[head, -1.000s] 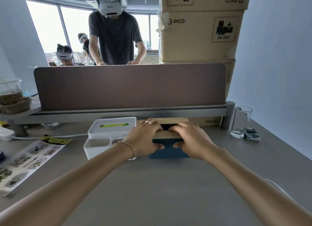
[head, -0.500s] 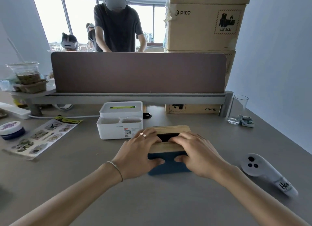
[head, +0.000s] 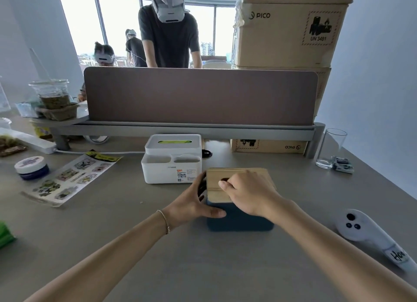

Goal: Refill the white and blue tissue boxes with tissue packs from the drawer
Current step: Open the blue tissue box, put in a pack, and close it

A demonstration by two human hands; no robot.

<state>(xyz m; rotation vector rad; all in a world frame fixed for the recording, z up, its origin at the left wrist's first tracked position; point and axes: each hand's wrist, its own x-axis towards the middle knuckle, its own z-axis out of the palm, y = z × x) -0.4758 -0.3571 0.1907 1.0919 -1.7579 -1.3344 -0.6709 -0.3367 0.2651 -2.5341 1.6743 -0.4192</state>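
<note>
The blue tissue box (head: 239, 220) stands on the grey desk in front of me, topped by a wooden lid (head: 215, 177) with a dark slot. My left hand (head: 194, 202) grips the box's left side, thumb on the front face. My right hand (head: 248, 193) rests on the lid, fingers curled at the slot. The white tissue box (head: 172, 159) sits just behind and to the left, its lid on, something green showing in its slot. No drawer or tissue pack is in view.
A white controller (head: 370, 231) lies at the right. A glass (head: 330, 151) stands at the back right. A sticker sheet (head: 70, 180) and a round tin (head: 31, 167) lie at the left. A brown divider (head: 200, 96) and cardboard boxes (head: 286, 33) close the back; people stand behind.
The blue box has come toward me, away from the divider. My left hand slid from the lid to the box's left side, and my right hand now sits alone on the lid.
</note>
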